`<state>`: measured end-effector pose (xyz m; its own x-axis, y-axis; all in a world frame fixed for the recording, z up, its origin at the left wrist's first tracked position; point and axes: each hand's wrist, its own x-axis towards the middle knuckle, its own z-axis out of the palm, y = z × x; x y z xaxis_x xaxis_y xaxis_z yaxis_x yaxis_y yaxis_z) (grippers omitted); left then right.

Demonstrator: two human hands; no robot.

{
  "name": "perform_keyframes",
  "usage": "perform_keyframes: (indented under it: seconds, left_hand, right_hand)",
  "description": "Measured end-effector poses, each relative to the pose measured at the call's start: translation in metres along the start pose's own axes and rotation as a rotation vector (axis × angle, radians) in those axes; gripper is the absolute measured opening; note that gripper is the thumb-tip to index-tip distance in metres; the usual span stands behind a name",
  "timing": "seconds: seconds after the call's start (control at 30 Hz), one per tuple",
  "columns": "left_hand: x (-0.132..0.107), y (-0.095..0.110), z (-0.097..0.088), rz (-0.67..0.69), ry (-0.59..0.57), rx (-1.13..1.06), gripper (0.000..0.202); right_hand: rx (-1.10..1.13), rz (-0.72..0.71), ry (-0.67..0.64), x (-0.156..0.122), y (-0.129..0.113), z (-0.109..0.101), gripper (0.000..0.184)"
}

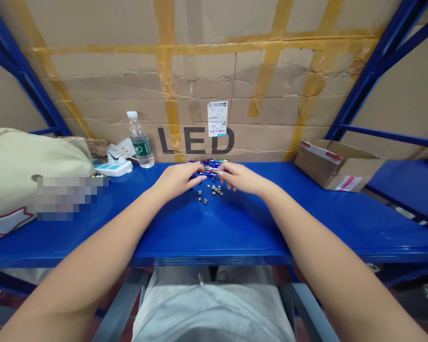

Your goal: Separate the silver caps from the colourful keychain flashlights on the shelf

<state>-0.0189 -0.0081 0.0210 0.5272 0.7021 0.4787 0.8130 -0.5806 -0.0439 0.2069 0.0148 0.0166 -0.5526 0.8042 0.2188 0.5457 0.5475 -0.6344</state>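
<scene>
A small pile of shiny purple, blue and silver slender pieces (210,165) lies on the blue tabletop against the cardboard; their kind is too small to make out. My left hand (178,181) reaches to its left side, thumb and fingers apart, with nothing visible between them. From the other side, my right hand (243,177) has its fingers curled and its fingertips close together at the pile's edge; whatever they hold is too small to name. Just in front of the pile are several small round metal pieces (217,190). A few more silvery metal pieces (205,201) lie nearer to me.
On the left stand a water bottle (141,142), a white power strip (116,167) and a pale green bag (28,161). An open cardboard box (321,166) sits at the right. A large taped cardboard sheet (271,104) closes off the back of the blue table (214,228).
</scene>
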Motion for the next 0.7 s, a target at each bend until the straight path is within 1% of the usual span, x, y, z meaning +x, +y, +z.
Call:
perform_keyframes:
  seconds: [0.03,0.07,0.1,0.13,0.2,0.23,0.3,0.4,0.47,0.5,0.53,0.6,0.63,0.7]
  left_hand:
    - [0.000,-0.002,0.000,-0.029,-0.013,-0.041,0.024]
    - [0.001,-0.004,0.000,-0.048,-0.024,-0.079,0.023]
    - [0.001,-0.007,0.001,-0.059,-0.033,-0.113,0.023]
    - [0.002,-0.009,0.002,-0.063,-0.038,-0.145,0.023]
    - [0.003,-0.013,0.005,-0.057,-0.039,-0.198,0.024]
    - [0.003,-0.014,0.007,-0.048,-0.037,-0.219,0.023]
    - [0.004,-0.015,0.009,-0.030,-0.035,-0.244,0.021]
    - [0.004,-0.015,0.011,-0.007,-0.025,-0.260,0.016]
    - [0.005,-0.013,0.012,0.000,-0.003,-0.282,0.014]
    - [0.005,-0.012,0.013,-0.005,0.011,-0.299,0.013]
    - [0.005,-0.011,0.014,-0.017,0.026,-0.320,0.011]
    - [0.005,-0.009,0.016,-0.061,0.056,-0.372,0.010]
    - [0.005,-0.007,0.017,-0.086,0.070,-0.401,0.011]
    - [0.005,-0.005,0.019,-0.124,0.091,-0.466,0.012]
  right_hand:
    - [-0.180,-0.005,0.065,0.000,0.005,-0.007,0.014]
    - [-0.337,0.020,0.093,0.000,0.011,-0.014,0.014]
    - [-0.436,0.086,0.076,-0.001,0.017,-0.022,0.014]
    - [-0.495,0.172,0.019,-0.002,0.024,-0.029,0.014]
    - [-0.564,0.333,-0.113,-0.004,0.039,-0.041,0.014]
    - [-0.561,0.371,-0.139,-0.005,0.045,-0.045,0.013]
    - [-0.564,0.440,-0.136,-0.006,0.056,-0.051,0.012]
    - [-0.575,0.456,-0.047,-0.005,0.060,-0.052,0.010]
    - [-0.511,0.395,0.042,-0.003,0.053,-0.046,0.007]
    - [-0.438,0.352,0.079,-0.001,0.047,-0.041,0.008]
    - [-0.336,0.306,0.087,0.000,0.040,-0.034,0.012]
    - [-0.050,0.229,-0.003,0.002,0.026,-0.018,0.023]
    - [0.058,0.218,-0.076,0.002,0.019,-0.009,0.026]
    - [0.204,0.208,-0.207,0.003,0.010,0.008,0.028]
